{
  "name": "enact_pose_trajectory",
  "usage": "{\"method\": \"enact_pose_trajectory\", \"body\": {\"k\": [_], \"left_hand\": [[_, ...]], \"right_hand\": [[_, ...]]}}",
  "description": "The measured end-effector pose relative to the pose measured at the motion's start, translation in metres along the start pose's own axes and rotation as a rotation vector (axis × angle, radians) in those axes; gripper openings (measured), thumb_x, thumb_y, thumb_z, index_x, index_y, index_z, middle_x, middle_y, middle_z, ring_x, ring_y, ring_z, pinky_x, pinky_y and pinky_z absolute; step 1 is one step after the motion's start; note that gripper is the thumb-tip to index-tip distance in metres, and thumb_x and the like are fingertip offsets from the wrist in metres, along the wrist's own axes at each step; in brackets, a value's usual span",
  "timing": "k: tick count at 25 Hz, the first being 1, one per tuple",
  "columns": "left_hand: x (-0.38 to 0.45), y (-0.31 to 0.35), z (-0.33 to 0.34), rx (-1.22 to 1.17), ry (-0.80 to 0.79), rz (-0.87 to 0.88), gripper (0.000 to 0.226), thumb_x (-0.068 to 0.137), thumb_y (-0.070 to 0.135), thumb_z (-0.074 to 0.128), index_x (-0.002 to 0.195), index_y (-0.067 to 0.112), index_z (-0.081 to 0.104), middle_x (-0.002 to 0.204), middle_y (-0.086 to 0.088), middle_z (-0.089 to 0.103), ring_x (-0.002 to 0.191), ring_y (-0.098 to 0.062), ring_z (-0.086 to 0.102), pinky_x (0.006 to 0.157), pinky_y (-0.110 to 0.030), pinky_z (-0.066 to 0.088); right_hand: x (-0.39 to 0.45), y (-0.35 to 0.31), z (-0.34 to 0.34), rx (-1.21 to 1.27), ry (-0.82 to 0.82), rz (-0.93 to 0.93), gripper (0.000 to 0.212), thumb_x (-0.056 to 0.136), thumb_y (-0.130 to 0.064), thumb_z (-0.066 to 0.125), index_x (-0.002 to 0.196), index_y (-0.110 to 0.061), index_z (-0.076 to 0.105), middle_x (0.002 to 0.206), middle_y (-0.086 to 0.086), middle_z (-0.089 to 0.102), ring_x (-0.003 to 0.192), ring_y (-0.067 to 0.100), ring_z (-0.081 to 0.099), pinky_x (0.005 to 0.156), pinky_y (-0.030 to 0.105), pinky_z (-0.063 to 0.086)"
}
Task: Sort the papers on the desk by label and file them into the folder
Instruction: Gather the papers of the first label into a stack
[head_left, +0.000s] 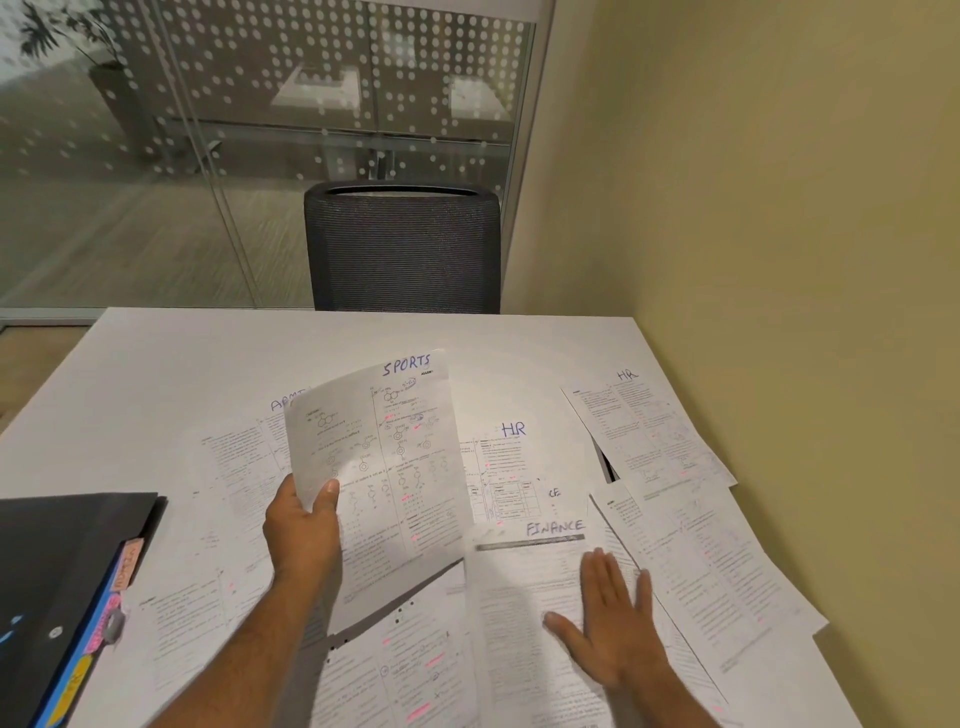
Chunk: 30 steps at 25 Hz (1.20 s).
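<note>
My left hand (301, 525) grips the lower left edge of a printed sheet labelled SPORTS (395, 447) and holds it tilted up above the desk. With fingers straight, my right hand (613, 618) lies flat on a sheet labelled FINANCE (524, 587). Two sheets marked HR lie further back, the nearer HR sheet (506, 457) at centre and the far HR sheet (644, 431) at the right. A sheet whose label starts ADM (244, 452) is partly hidden behind the raised sheet. The black folder (67, 577) with coloured tabs lies at the left edge.
The white desk (208, 353) is covered with several overlapping printed sheets, including more sheets (717, 566) at the right. A dark mesh chair (402, 249) stands behind the far edge. A yellow wall (779, 208) borders the desk's right side, and a glass partition is beyond.
</note>
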<state>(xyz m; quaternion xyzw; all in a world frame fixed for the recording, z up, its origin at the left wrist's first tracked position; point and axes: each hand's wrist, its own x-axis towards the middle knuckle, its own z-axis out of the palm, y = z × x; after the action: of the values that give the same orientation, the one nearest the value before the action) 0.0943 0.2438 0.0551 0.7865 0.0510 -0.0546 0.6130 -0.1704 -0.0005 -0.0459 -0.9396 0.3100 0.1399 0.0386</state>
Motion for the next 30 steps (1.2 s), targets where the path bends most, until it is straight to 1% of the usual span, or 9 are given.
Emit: {"method": "enact_pose_trajectory", "body": {"k": [1, 3, 8, 10, 15, 18, 24, 27, 30], "left_hand": [[0.001, 0.001, 0.000, 0.000, 0.005, -0.004, 0.034, 0.096, 0.015, 0.063, 0.128, 0.012, 0.056, 0.111, -0.005, 0.058, 0.102, -0.025, 0.054, 0.090, -0.042, 0.050], [0.002, 0.001, -0.001, -0.001, 0.006, -0.009, 0.033, 0.096, 0.014, 0.063, 0.128, 0.012, 0.056, 0.112, -0.005, 0.058, 0.101, -0.025, 0.054, 0.090, -0.043, 0.050], [0.004, 0.002, -0.001, -0.018, 0.009, -0.018, 0.031, 0.096, 0.014, 0.063, 0.126, 0.015, 0.056, 0.110, -0.004, 0.058, 0.101, -0.026, 0.055, 0.086, -0.039, 0.050], [0.009, 0.002, -0.003, -0.016, 0.010, -0.012, 0.032, 0.096, 0.015, 0.063, 0.127, 0.014, 0.056, 0.111, -0.005, 0.058, 0.102, -0.027, 0.055, 0.088, -0.042, 0.051], [0.014, 0.001, -0.008, -0.024, 0.032, 0.000, 0.032, 0.096, 0.012, 0.062, 0.128, 0.010, 0.057, 0.109, -0.006, 0.059, 0.099, -0.026, 0.055, 0.083, -0.036, 0.049], [0.017, -0.004, -0.007, -0.016, 0.030, 0.008, 0.032, 0.095, 0.012, 0.063, 0.127, 0.008, 0.057, 0.111, -0.009, 0.061, 0.098, -0.026, 0.056, 0.082, -0.036, 0.049], [0.019, -0.008, 0.000, -0.015, 0.027, 0.007, 0.029, 0.095, 0.012, 0.063, 0.124, 0.009, 0.058, 0.108, -0.008, 0.061, 0.095, -0.027, 0.058, 0.078, -0.033, 0.050], [0.021, -0.008, 0.002, -0.013, 0.037, 0.012, 0.030, 0.095, 0.012, 0.064, 0.124, 0.009, 0.058, 0.108, -0.007, 0.061, 0.095, -0.027, 0.058, 0.078, -0.033, 0.049], [0.025, -0.012, 0.003, 0.002, 0.049, 0.018, 0.032, 0.093, 0.012, 0.066, 0.124, 0.008, 0.059, 0.108, -0.009, 0.062, 0.096, -0.028, 0.058, 0.081, -0.035, 0.050]], "right_hand": [[0.001, 0.004, -0.005, 0.018, -0.027, 0.062, 0.105, 0.085, -0.085, 0.011, 0.145, -0.005, -0.022, 0.156, 0.009, -0.024, 0.148, 0.023, -0.026, 0.113, 0.057, -0.026], [0.005, 0.006, -0.010, 0.050, 0.027, 0.129, 0.107, 0.083, -0.087, 0.010, 0.149, -0.006, -0.014, 0.158, 0.012, -0.021, 0.149, 0.026, -0.023, 0.111, 0.056, -0.029], [0.011, -0.017, 0.007, -0.105, -0.034, -0.269, 0.090, 0.086, -0.083, 0.033, 0.146, -0.018, 0.047, 0.156, 0.012, 0.036, 0.147, 0.027, 0.018, 0.109, 0.060, 0.017], [0.012, -0.008, -0.001, -0.093, -0.088, -0.177, 0.086, 0.086, -0.084, 0.032, 0.141, -0.022, 0.055, 0.152, 0.011, 0.042, 0.147, 0.027, 0.023, 0.105, 0.062, 0.020], [0.012, 0.032, -0.029, -0.099, -0.079, 0.141, 0.100, 0.083, -0.085, 0.003, 0.157, -0.020, 0.021, 0.167, 0.009, -0.001, 0.152, 0.027, -0.018, 0.108, 0.060, -0.029], [0.019, 0.017, -0.035, -0.057, -0.048, 0.163, 0.101, 0.084, -0.084, 0.005, 0.151, -0.016, 0.038, 0.166, 0.014, 0.007, 0.153, 0.032, -0.010, 0.115, 0.066, -0.013], [0.026, -0.066, -0.017, -0.099, -0.050, -0.293, 0.086, 0.086, -0.082, 0.035, 0.136, -0.017, 0.059, 0.147, 0.005, 0.051, 0.143, 0.036, 0.035, 0.105, 0.068, 0.018], [0.023, -0.082, -0.015, -0.065, -0.134, -0.389, 0.083, 0.088, -0.082, 0.032, 0.144, -0.023, 0.049, 0.154, -0.001, 0.043, 0.148, 0.030, 0.025, 0.107, 0.065, 0.012], [0.024, -0.080, -0.017, -0.078, -0.060, -0.535, 0.089, 0.089, -0.082, 0.022, 0.158, -0.027, 0.010, 0.166, -0.009, 0.004, 0.153, 0.027, -0.010, 0.114, 0.059, -0.016]]}}
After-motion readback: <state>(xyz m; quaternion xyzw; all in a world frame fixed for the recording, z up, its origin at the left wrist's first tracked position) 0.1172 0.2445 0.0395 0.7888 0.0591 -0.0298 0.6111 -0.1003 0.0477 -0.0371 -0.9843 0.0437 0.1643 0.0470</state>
